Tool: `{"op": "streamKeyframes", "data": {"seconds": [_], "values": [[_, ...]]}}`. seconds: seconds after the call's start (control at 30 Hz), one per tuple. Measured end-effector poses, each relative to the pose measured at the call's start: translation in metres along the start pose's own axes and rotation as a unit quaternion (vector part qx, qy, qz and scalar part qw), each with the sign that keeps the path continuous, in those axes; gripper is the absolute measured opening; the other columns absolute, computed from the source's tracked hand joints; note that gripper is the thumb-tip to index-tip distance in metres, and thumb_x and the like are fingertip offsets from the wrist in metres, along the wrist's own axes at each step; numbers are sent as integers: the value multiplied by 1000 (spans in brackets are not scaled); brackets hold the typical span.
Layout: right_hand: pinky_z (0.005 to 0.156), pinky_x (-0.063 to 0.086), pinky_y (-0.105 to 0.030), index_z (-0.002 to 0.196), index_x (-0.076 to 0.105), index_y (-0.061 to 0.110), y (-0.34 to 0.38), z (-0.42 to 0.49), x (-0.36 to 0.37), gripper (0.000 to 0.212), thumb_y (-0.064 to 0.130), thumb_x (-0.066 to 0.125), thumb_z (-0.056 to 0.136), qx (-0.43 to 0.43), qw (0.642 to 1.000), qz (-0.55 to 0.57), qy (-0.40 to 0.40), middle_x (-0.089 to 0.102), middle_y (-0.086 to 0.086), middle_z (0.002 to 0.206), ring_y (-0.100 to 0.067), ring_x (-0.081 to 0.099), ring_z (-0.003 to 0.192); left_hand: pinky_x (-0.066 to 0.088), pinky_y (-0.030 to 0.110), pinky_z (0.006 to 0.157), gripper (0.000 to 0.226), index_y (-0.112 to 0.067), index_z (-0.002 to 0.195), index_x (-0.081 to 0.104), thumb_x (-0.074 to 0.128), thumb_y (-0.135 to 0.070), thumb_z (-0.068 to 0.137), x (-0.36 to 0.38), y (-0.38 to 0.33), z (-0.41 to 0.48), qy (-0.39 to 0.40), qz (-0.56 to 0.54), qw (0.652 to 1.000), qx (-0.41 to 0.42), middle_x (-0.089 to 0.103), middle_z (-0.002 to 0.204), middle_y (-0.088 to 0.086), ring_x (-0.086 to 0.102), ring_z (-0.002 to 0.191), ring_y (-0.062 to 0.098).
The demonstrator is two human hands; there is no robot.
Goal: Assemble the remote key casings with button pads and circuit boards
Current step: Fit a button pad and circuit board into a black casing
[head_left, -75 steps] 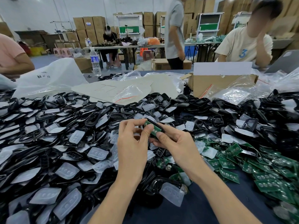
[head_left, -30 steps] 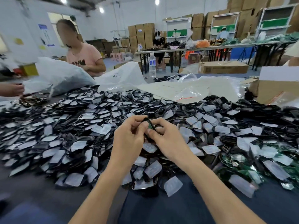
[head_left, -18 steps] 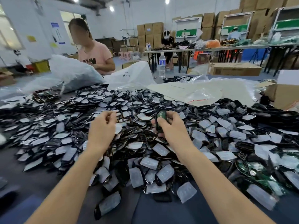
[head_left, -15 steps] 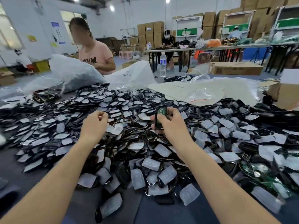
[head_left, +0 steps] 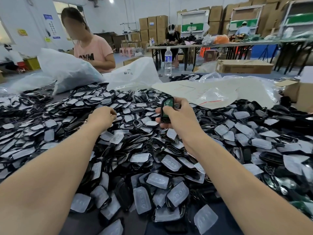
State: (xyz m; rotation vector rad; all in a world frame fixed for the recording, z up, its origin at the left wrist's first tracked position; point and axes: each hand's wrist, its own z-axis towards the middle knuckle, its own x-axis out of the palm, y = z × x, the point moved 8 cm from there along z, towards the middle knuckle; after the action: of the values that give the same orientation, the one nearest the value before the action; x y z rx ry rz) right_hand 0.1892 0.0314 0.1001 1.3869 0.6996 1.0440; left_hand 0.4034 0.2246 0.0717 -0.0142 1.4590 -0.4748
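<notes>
The right hand (head_left: pixel 177 117), just right of the frame's centre, grips a black casing (head_left: pixel 165 119) upright above the heap. Its thumb lies across the face and its fingers (head_left: pixel 158 116) are clamped round the back. A green board (head_left: pixel 168 102) sits inside the casing, showing above and below the thumb.

The left hand (head_left: pixel 101 117) hangs left of centre, just over the heap and apart from the right hand. Its fingers are curled downward, and I cannot tell if they hold anything (the tips are turned away from the camera).

Loose black casings (head_left: pixel 133 123) and translucent white pads (head_left: pixel 171 162) cover most of the desk (head_left: pixel 84 223), jumbled and overlapping from the left edge to the right. A few green boards (head_left: pixel 303 206) lie blurred at the lower right edge.

Beyond the heap, in the upper left, a person (head_left: pixel 94 51) in a pink shirt sits behind two white plastic bags (head_left: pixel 67 68). A water bottle (head_left: pixel 168 61) stands upright at top centre. A pale sheet (head_left: pixel 194 91) under clear plastic lies on the far side of the heap, right of centre, and a cardboard box (head_left: pixel 243 66) lies behind it.
</notes>
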Motion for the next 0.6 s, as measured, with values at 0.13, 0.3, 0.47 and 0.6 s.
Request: {"op": "streamKeyframes", "data": {"seconds": [0.13,0.3,0.47,0.6], "values": [[59,55,-25,104,44,29,-4,3,-10,24,6,50,102,5,1000,-9,2,73,-4,95,-12,66,62,46,45,103,36,-21,128,63,66,-38,96,9,2,12,48,51,997,-16,63,129,11,53,124,34],[54,55,-22,103,43,27,-15,5,-25,22,6,49,101,22,1000,5,-8,74,-5,94,-15,65,63,46,47,103,34,-22,125,65,66,-39,95,13,1,17,54,75,996,9,63,127,12,54,122,37],[52,55,-23,106,42,24,-22,8,-35,17,10,50,98,27,999,14,-24,77,1,81,-17,65,60,51,45,93,21,-12,112,64,71,-19,93,13,2,16,19,4,999,39,67,113,14,60,106,31],[50,54,-24,105,44,26,-24,10,-43,18,11,48,98,22,999,25,-34,76,3,76,-16,64,53,42,27,68,13,-14,102,60,70,-14,93,5,5,9,-16,-103,994,43,64,96,7,58,84,20]]}}
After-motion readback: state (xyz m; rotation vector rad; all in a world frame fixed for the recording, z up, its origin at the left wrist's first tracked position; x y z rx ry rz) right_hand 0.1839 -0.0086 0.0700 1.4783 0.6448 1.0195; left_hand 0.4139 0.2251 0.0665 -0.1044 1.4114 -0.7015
